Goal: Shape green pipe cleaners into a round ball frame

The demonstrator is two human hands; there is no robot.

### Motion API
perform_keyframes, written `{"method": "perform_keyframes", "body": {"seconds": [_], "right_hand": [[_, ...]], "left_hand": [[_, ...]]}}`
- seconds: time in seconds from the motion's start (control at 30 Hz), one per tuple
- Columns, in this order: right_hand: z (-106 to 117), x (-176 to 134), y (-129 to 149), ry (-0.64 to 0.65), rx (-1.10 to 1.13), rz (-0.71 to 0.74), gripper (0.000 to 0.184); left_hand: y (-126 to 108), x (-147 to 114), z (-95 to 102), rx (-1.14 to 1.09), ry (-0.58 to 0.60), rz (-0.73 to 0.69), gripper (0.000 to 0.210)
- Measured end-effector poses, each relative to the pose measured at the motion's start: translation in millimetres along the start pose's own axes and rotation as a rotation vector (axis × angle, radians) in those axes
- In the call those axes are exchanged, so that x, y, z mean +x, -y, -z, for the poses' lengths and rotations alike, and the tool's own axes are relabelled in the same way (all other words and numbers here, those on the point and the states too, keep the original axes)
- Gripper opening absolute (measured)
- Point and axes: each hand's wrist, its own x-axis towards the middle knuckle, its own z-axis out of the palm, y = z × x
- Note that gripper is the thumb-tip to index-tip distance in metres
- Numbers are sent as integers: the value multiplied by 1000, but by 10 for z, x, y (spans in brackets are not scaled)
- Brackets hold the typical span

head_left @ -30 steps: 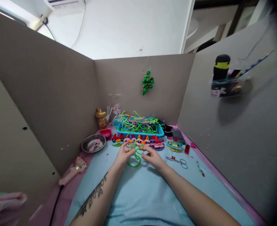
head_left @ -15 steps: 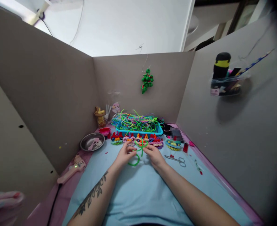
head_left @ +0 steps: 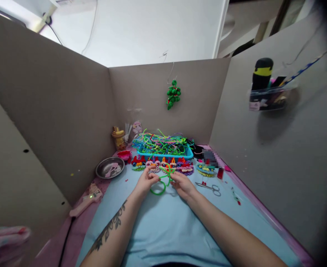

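Two hands (head_left: 182, 183), green strand (head_left: 169, 178), one scissors (head_left: 212, 188)

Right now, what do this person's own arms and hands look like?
Both the left hand and right hand are ungloved, and no sleeves show. A dark tattoo of a leafy stem runs along the left forearm; no marking shows on the right forearm.
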Motion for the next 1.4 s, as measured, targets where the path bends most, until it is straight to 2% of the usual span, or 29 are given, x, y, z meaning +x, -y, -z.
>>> {"method": "perform_keyframes", "body": {"seconds": [0.1, 0.2, 0.33, 0.47, 0.63, 0.73, 0.9, 1.03, 1.1, 1.2, 1.3, 1.4], "right_hand": [[-14, -26, 15, 63, 65, -43, 25], [-29, -29, 28, 66, 18, -5, 22], [-18, -2, 27, 3, -181, 205, 25], [-4, -13, 19, 44, -440, 430, 21], [-16, -60, 14, 113, -688, 559, 15], [-17, -65, 2, 137, -725, 539, 14], [-11, -67, -12, 224, -704, 486, 15], [-36, -86, -11, 313, -626, 448, 16], [-47, -83, -14, 313, -534, 422, 17], [-28, -40, -18, 197, -296, 305, 19], [28, 24, -11, 17, -1, 102, 21], [71, 63, -4, -51, 198, -25, 23]], "left_hand": [[-41, -8, 16, -3, 1, 34, 68], [-77, -26, 54, -26, 30, 57, 75], [-61, -18, 100, -66, 11, 21, 75], [23, 28, 81, 17, -57, -64, 60], [38, 33, 10, -3, -79, -108, 56], [-8, 13, -5, -57, -138, -81, 50], [-40, 4, 28, -149, -186, 128, 36], [-46, -2, 43, -206, -151, 206, 36], [-42, -4, 45, -197, -120, 216, 38], [-2, 8, 53, -132, -143, 182, 40], [59, 27, 52, 117, -201, 81, 35], [91, 14, 22, 469, -79, -86, 33]]}}
